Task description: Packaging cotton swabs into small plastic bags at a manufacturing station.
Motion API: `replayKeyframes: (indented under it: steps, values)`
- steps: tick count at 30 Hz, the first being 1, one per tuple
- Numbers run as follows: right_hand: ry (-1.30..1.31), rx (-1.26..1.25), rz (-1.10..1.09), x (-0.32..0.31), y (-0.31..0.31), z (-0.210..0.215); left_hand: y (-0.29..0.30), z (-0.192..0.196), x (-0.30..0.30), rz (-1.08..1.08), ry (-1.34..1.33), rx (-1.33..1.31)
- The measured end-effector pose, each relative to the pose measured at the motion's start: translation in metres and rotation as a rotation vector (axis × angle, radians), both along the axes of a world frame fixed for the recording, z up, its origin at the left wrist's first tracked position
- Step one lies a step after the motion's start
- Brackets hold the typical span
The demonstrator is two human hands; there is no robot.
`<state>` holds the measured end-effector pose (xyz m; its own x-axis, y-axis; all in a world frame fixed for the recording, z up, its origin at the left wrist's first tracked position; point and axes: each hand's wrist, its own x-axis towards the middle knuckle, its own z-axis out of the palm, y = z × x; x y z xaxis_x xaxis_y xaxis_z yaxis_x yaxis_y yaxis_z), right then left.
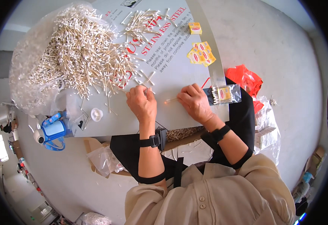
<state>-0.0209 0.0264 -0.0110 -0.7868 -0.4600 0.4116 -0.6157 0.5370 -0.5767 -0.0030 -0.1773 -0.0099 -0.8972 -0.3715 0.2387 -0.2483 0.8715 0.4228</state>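
My left hand [143, 104] is closed in a pinch at the edge of the loose swabs, with a cotton swab [151, 91] at its fingertips. To its right, my right hand [196, 103] has thumb and fingers pressed together on another cotton swab, its thin stick poking out toward the left. Beside the right hand's knuckles lies a clear plastic packet [234, 93] with a row of swabs and a yellow card inside. A large heap of cotton swabs [77, 52] spills out of a clear bag at the left.
A smaller swab pile [143, 22] lies at the back. Yellow cards [202, 54] and a yellow stack [195, 28] lie near the right edge. A small white cup [96, 114] and a blue bottle [53, 129] stand front left. A red bag [244, 79] is beyond the table's right edge.
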Motion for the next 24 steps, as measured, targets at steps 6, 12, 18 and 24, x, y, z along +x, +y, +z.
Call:
replayKeyframes:
  steps: [6,12,18,24]
  values:
    - [-0.008,-0.019,-0.021,0.009,-0.001,0.004,-0.018,0.017,-0.028,-0.156,0.172,-0.112]
    - [-0.069,-0.036,-0.019,0.007,0.002,0.002,-0.025,0.053,-0.003,-0.335,0.042,0.483]
    - [-0.09,-0.029,-0.001,0.008,0.003,0.005,-0.007,0.043,0.058,-0.332,-0.273,0.787]
    - [-0.107,-0.007,0.015,0.007,0.004,0.008,0.002,0.027,-0.004,0.195,-0.232,-0.021]
